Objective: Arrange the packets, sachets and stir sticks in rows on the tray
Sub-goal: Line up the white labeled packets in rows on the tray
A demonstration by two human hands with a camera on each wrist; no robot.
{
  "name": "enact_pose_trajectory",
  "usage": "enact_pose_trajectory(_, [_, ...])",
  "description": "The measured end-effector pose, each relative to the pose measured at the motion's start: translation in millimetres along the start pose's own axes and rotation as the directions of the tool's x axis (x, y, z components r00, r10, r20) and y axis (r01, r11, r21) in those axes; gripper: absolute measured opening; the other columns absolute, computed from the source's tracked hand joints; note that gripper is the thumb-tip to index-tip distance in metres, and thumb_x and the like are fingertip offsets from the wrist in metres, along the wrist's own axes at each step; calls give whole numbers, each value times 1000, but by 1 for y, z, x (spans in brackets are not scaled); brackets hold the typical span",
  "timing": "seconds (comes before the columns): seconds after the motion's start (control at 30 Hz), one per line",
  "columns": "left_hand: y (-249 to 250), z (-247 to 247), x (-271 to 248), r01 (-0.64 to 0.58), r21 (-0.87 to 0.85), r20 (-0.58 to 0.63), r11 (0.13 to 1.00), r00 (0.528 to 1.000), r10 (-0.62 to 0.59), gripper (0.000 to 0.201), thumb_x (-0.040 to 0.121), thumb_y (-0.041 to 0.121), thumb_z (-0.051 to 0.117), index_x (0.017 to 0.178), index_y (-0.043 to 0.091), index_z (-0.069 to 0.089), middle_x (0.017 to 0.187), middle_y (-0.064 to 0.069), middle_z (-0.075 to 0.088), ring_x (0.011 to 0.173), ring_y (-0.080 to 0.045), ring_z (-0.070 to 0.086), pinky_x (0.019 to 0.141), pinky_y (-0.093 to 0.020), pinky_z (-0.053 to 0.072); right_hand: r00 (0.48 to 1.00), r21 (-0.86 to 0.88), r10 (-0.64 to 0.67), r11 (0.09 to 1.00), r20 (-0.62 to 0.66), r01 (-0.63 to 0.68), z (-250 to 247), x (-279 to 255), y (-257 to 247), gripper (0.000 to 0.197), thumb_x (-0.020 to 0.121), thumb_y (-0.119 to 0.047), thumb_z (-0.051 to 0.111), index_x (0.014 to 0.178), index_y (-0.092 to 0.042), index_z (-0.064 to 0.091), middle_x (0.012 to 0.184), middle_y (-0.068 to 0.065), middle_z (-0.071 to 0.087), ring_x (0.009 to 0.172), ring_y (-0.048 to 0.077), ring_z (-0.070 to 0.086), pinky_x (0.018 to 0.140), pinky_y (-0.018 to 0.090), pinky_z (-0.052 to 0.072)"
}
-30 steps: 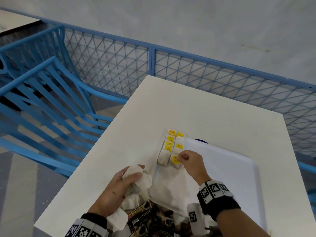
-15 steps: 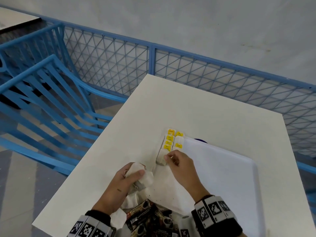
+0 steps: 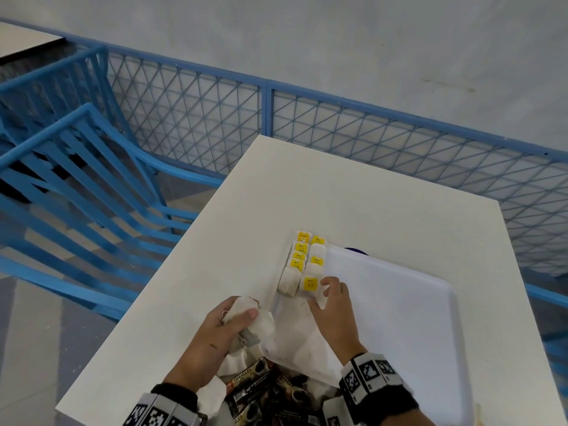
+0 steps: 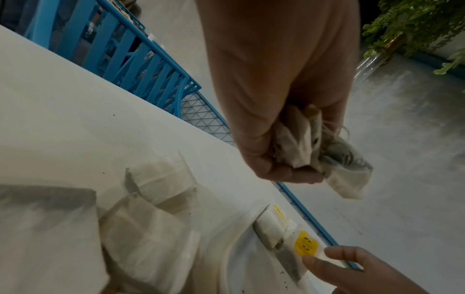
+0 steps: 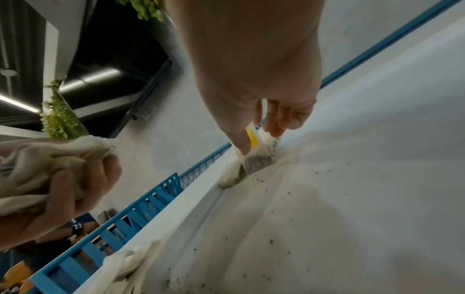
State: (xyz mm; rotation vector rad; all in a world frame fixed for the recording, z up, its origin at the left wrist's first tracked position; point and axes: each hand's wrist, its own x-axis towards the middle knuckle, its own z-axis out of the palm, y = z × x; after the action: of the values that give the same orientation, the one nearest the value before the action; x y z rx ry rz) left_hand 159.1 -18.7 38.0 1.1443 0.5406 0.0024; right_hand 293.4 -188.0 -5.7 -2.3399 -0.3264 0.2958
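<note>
Fingertips of the right grip (image 3: 333,298) pinch a yellow-tagged sachet (image 3: 310,285) on the tray (image 3: 415,302); left grip (image 3: 221,330) clutches bunched sachets (image 3: 246,315).

tea bags (image 3: 302,262): white, yellow tags
tray (image 3: 408,305): white, dark specks at 7 o'clock
table (image 3: 338,195): white
packets (image 3: 261,392): dark brown, cup print
railing (image 3: 267,106): blue
wristbands (image 3: 370,375): black-white square markers

Dark coffee packets (image 3: 261,392) are cut off by the bottom edge; a purple object (image 3: 356,250) is mostly hidden behind the tray (image 3: 415,318).
</note>
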Motion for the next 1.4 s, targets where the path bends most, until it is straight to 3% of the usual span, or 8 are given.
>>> enact_pose_trajectory(0.17, [-1, -5, -1, 17, 5, -17, 1000, 1000, -17, 42, 67, 35, 74, 99, 10, 68, 88, -10, 68, 80, -21, 65, 67, -32, 51, 991, 126, 132, 984, -20, -129, 3, 15, 2, 33, 87, -21, 63, 114, -7, 51, 105, 3, 40, 89, 18, 47, 78, 22, 37])
enact_pose_trajectory(0.3, [0, -5, -1, 17, -13, -16, 1000, 1000, -17, 34, 76, 24, 73, 103, 5, 65, 88, -11, 66, 76, -18, 65, 62, -27, 52, 978, 124, 196, 971, 69, -203, 4, 23, 6, 15, 90, -22, 58, 90, -7, 61, 95, 7, 57, 82, 18, 52, 72, 22, 36])
enact_pose_trajectory(0.47, [0, -5, 0, 7, -10, -4, 1000, 1000, -7, 55, 61, 37, 74, 104, 4, 64, 83, -8, 67, 74, -16, 64, 62, -25, 51, 956, 174, 279, 941, 94, -291, 4, 27, 8, 11, 88, -18, 60, 84, -10, 54, 81, 1, 57, 78, 17, 51, 58, 20, 37])
enact_pose_trajectory(0.8, [1, 1, 2, -9, -30, 9, 1000, 1000, 10, 38, 74, 24, 65, 103, -1, 62, 71, -6, 66, 66, -13, 64, 57, -21, 50, 992, 185, 110, 978, -58, -97, -3, 18, -15, 23, 87, -21, 63, 95, -14, 42, 64, -2, 49, 59, 11, 48, 56, 20, 39])
enact_pose_trajectory(0.93, [0, 4, 4, -32, -25, 4, 999, 999, 32, 34, 78, 23, 66, 102, 0, 61, 61, 0, 65, 60, -10, 64, 56, -19, 49, 975, 262, -29, 964, 221, -31, -10, -2, -46, 15, 92, -32, 55, 81, -20, 56, 67, -8, 56, 58, 1, 49, 60, 16, 39])
enact_pose_trajectory(1.07, [5, 8, 2, -28, -9, -1, 1000, 1000, 28, 16, 88, 11, 59, 98, 0, 61, 64, -4, 66, 58, -12, 63, 53, -19, 49, 816, 343, -120, 934, 566, -100, -17, -22, -62, 28, 90, -37, 56, 96, -11, 62, 71, -12, 57, 61, -2, 53, 56, 8, 39])
enact_pose_trajectory(1.23, [5, 4, -1, -25, 2, 1, 1000, 1000, 25, 34, 78, 30, 69, 102, 6, 64, 96, -22, 67, 87, -31, 66, 78, -39, 52, 858, 432, -79, 885, 507, -173, -18, -26, -60, 13, 85, -25, 66, 83, -14, 58, 67, -5, 59, 59, 2, 55, 56, 15, 42])
enact_pose_trajectory(1.4, [5, -1, -5, -56, 44, -36, 997, 998, 58, 50, 63, 43, 74, 96, 6, 66, 80, -11, 65, 78, -20, 63, 72, -29, 50, 902, 507, -7, 829, 431, -236, -29, -24, -56, 14, 88, -18, 63, 77, -13, 55, 75, -2, 60, 71, 10, 58, 69, 23, 52])
